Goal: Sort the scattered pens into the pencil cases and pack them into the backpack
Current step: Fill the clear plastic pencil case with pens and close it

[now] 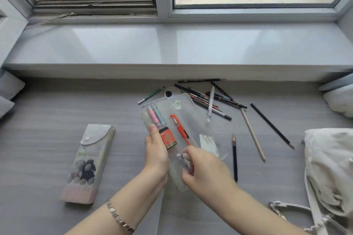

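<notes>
My left hand (pixel 155 150) grips the left edge of a clear plastic pencil case (pixel 170 114), lid open, lifted above the desk. Inside lie a pink and a teal pen (pixel 155 115), a red 2B lead box (pixel 169 138) and an orange-red pen (pixel 178 127). My right hand (pixel 204 167) pinches the lower end of that orange-red pen inside the case. A grey fabric pencil case (pixel 89 164) lies shut at the left. Several loose pens and pencils (pixel 210 99) are scattered beyond the clear case. A cream backpack (pixel 330 173) lies at the right edge.
A black pencil (pixel 234 156), a wooden pencil (pixel 252 132) and a long black pencil (pixel 271 125) lie right of my hands. A green pencil (pixel 151 95) and a round cable hole (pixel 172 92) sit near the window sill (pixel 172 47). Pillows flank both sides.
</notes>
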A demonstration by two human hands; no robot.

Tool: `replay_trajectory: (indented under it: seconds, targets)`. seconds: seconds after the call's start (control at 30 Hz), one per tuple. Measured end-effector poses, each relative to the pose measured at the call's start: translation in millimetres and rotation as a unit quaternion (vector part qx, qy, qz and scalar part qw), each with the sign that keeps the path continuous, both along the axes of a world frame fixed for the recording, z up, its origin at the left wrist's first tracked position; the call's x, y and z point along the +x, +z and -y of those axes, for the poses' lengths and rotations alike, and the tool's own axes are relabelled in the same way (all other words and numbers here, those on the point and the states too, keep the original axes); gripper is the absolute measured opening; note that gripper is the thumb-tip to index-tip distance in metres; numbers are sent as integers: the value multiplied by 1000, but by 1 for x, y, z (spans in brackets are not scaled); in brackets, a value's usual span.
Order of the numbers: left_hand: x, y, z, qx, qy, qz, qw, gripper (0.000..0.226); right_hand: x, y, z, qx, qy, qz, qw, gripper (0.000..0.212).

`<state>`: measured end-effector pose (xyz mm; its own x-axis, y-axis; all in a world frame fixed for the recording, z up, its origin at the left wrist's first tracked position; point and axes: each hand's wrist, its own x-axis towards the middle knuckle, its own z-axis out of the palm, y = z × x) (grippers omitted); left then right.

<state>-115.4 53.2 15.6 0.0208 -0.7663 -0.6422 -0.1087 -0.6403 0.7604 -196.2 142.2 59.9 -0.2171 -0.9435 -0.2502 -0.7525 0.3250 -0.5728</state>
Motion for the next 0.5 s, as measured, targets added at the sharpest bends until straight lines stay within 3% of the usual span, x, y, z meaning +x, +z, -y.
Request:
replay_trajectory:
  seconds: [0.1, 0.23, 0.3, 0.4, 0.5]
  targets:
    - [2, 1, -1, 1, 12, -15, 1000, 62, -4, 4, -4, -13, 6, 20, 1000, 31]
    - [4, 1, -2, 9, 5, -23, 1000, 69, -4, 9, 3, -121, -68, 188, 972, 24]
    - [4, 2, -3, 10, 1, -31, 999, 85, 1, 5, 7, -161, -76, 227, 957, 23]
    - [4, -3, -3, 28, -13, -36, 999, 98, 12, -8, 9, -180, -51, 191, 964, 41]
    - [4, 2, -3, 41, -23, -49, 998, 89, 13, -27, 2, -201, 5, 52, 978, 32]
